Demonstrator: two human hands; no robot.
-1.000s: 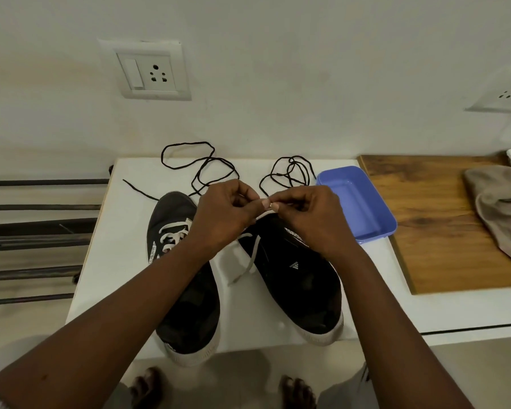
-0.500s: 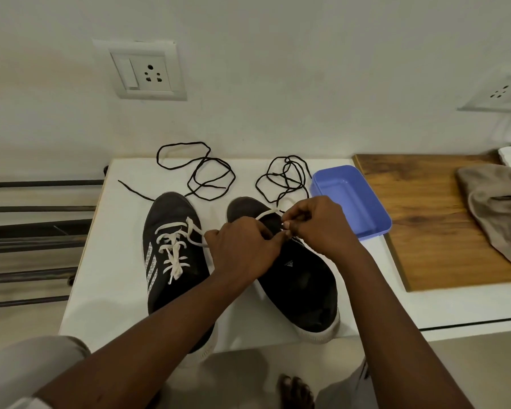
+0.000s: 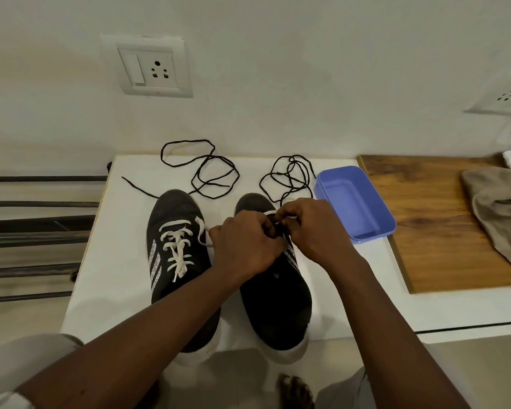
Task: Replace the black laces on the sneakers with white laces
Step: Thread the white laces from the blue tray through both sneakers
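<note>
Table: we had a white table [image 3: 115, 261] pushed against the wall, and its right end ran out of shot.
Board: a wooden board [image 3: 434, 231] lay on the table's right part, with a beige cloth [image 3: 502, 214] on it that was cut off by the frame edge.
Left sneaker: the left sneaker [image 3: 174, 214] stood toe to the wall, already done up with a finished lace [image 3: 176, 249] in white. The pale stripes on its side were all the branding we could make out. A second earlier our left arm covered most of that lacing.
Right sneaker: the right sneaker [image 3: 278, 305] stood just beside it, front eyelets hidden under our hands. The tiny white mark [image 3: 276, 275] on the tongue was too small to read.
Tray: a blue tray [image 3: 351, 196] sat just right of that toe.
Left hand: our left hand [image 3: 245, 246] had its fingers curled in on the white lace [image 3: 270, 213] over the right sneaker, and a strand looped out on its left side.
Right hand: our right hand [image 3: 310, 225] pinched the same lace between thumb and forefinger.
Change: a second ago both hands held the lace up off the shoe with an end dangling. Now they were down on the eyelets.
Black laces: the black laces [image 3: 216, 178] lay in two loose tangles behind the toes.
Socket: a wall socket [image 3: 154, 66] with a switch sat above, no lettering legible.
</note>
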